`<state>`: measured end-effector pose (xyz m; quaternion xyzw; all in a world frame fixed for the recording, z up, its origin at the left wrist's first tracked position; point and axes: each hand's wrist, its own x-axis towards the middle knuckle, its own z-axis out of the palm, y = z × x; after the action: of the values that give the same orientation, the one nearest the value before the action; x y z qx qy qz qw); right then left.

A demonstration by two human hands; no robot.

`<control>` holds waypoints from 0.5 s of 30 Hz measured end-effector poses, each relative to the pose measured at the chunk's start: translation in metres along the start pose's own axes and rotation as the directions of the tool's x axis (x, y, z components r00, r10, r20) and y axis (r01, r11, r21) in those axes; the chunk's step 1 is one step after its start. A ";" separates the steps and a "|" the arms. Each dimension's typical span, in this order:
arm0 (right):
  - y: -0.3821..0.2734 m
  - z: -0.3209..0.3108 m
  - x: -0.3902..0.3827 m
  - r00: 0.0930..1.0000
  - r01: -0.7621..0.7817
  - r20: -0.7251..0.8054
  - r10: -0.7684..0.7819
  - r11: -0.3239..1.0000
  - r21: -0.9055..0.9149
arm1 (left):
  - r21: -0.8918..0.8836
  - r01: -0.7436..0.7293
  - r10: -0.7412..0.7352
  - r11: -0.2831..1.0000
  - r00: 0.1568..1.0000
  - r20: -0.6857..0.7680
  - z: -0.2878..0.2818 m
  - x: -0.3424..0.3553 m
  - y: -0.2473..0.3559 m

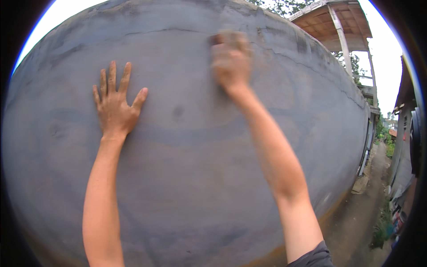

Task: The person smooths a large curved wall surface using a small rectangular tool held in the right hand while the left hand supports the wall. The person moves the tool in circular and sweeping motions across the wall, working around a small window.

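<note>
A large grey plastered wall (191, 178) fills most of the view in front of me. My left hand (115, 109) lies flat on it, fingers spread and pointing up, with nothing in its grasp. Higher up and to the right, my right hand (232, 66) is at the wall face, blurred by motion. Its fingers look curled round a small dark brownish piece (217, 39), whose kind the blur hides. Below the right hand is a small dark round spot (178, 111) on the plaster.
Thin cracks (173, 30) run along the wall's upper part. At the right, a narrow path (356, 218) passes between the wall and another building (402, 138). A wooden roofed structure (333, 24) rises behind the wall, with plants (380, 231) beside the path.
</note>
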<state>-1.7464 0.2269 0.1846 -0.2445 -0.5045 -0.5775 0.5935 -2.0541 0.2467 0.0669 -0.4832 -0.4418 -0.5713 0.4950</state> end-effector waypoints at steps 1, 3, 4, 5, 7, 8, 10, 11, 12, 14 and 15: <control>-0.021 0.004 -0.009 0.996 0.083 0.013 -0.084 0.995 0.051 | 0.020 -0.019 0.019 1.000 1.000 -0.009 -0.002 0.003 -0.006; -0.051 -0.003 -0.024 0.980 0.166 0.083 -0.183 0.970 0.180 | -0.003 -0.032 0.032 0.999 0.999 0.009 0.000 0.002 -0.014; -0.058 -0.008 -0.025 0.971 0.163 0.127 -0.202 0.950 0.268 | -0.003 -0.041 0.041 0.999 0.999 0.020 0.000 0.002 -0.019; -0.022 -0.010 -0.016 0.970 0.146 0.176 -0.169 0.980 0.135 | -0.012 -0.027 0.027 1.000 1.000 0.015 0.002 0.011 -0.017; 0.109 -0.028 0.001 0.987 0.148 0.077 -0.143 0.987 -0.063 | -0.037 0.038 -0.038 0.999 0.999 -0.003 0.000 0.018 -0.009; 0.142 -0.050 0.002 0.987 -0.091 0.110 0.114 0.977 -0.194 | -0.014 0.057 -0.057 0.998 0.998 -0.004 0.003 0.016 -0.011; 0.220 -0.102 0.002 0.854 -0.482 -0.038 0.519 0.762 -0.434 | -0.032 0.092 -0.093 0.995 0.995 -0.025 0.012 0.011 0.010; 0.214 -0.099 -0.002 0.812 -0.542 -0.034 0.582 0.732 -0.414 | -0.026 0.096 -0.097 0.995 0.995 -0.013 0.013 0.005 0.011; 0.201 -0.098 -0.004 0.765 -0.601 -0.030 0.643 0.697 -0.391 | -0.018 0.098 -0.098 0.995 0.995 -0.005 0.009 0.000 0.011; 0.164 -0.083 -0.005 0.836 -0.520 -0.015 0.549 0.782 -0.343 | -0.027 0.090 -0.090 0.996 0.996 0.001 0.006 -0.005 0.013; 0.132 -0.058 -0.010 0.922 -0.371 -0.005 0.388 0.877 -0.306 | -0.028 0.072 -0.072 0.997 0.997 0.001 0.005 -0.004 0.006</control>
<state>-1.6037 0.2085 0.1932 -0.4421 -0.3695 -0.5128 0.6364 -2.0470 0.2513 0.0638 -0.4740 -0.4509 -0.5947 0.4673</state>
